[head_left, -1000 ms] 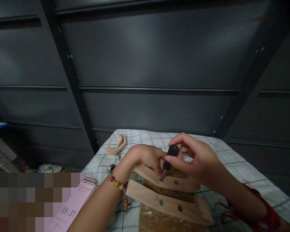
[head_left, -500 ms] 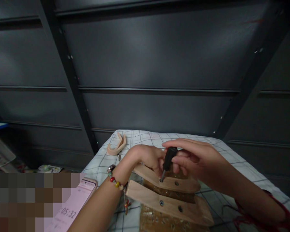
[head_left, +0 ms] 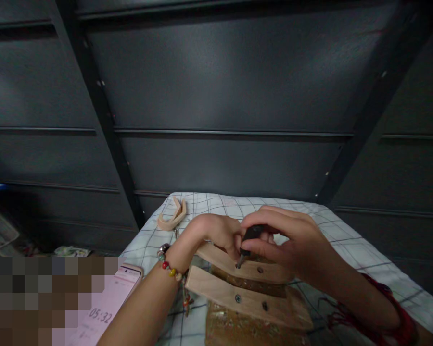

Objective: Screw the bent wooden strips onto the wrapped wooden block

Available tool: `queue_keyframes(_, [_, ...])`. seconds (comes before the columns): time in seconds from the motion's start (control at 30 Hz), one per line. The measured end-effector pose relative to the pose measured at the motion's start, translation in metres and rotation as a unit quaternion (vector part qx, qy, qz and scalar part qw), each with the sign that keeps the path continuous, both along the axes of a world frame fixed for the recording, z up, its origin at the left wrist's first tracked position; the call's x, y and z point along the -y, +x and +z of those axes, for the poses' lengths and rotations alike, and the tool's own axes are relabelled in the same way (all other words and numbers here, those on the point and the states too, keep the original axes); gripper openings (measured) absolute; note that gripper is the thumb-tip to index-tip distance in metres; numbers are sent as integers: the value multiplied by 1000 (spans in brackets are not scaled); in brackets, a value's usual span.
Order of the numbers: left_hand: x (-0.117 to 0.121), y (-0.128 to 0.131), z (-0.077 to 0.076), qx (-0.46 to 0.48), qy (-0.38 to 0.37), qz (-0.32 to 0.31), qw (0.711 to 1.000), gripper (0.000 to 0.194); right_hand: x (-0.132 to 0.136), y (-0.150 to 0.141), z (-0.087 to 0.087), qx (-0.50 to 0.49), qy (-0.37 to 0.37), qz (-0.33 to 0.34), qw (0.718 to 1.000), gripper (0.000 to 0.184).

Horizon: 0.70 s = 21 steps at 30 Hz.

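Observation:
My right hand [head_left: 292,235] is closed round the black handle of a short screwdriver [head_left: 251,234]. Its tip meets a screw [head_left: 237,266] in the far curved wooden piece [head_left: 216,256]. My left hand [head_left: 220,233] reaches across from the left, its fingers bent down and pressed on that same piece beside the screw; some fingertips are hidden. Nearer to me lies a second curved wooden piece [head_left: 220,287], with a screw [head_left: 238,298] and a dark hole or screw [head_left: 264,305] in it. Both pieces rest on a brown, shiny, tape-like wrapped block [head_left: 234,329].
A white checked cloth [head_left: 209,204] covers the table. Toward its far left lies a looped wooden part [head_left: 173,216]. A phone [head_left: 104,307] showing a timer is at lower left, beside a blurred-out patch. A dark panelled wall [head_left: 231,163] rises behind the table.
The screwdriver now leans over more, and my right hand has turned and wrapped further round its handle. My left hand stays on the far wooden piece. The view has shifted slightly.

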State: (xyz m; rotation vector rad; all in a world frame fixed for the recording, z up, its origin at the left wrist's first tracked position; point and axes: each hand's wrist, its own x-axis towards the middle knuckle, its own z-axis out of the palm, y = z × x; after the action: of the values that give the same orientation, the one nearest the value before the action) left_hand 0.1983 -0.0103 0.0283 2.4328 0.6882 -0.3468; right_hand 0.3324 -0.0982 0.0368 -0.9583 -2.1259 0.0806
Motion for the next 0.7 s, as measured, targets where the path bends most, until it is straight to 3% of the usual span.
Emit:
queue_keyframes(0.3, [-2, 1, -2, 14, -21, 2, 1000, 31, -4, 1, -4, 11, 77, -125, 989, 27])
queue_keyframes(0.47, [-2, 2, -3, -8, -31, 26, 999, 18, -6, -1, -6, 6, 92, -94, 991, 21])
queue_keyframes(0.6, [-5, 2, -7, 11, -32, 9, 999, 27, -6, 1, -4, -3, 36, -71, 997, 23])
queue_keyframes(0.7, [-6, 2, -10, 37, -33, -6, 999, 31, -6, 6, -1, 7, -21, -23, 1000, 10])
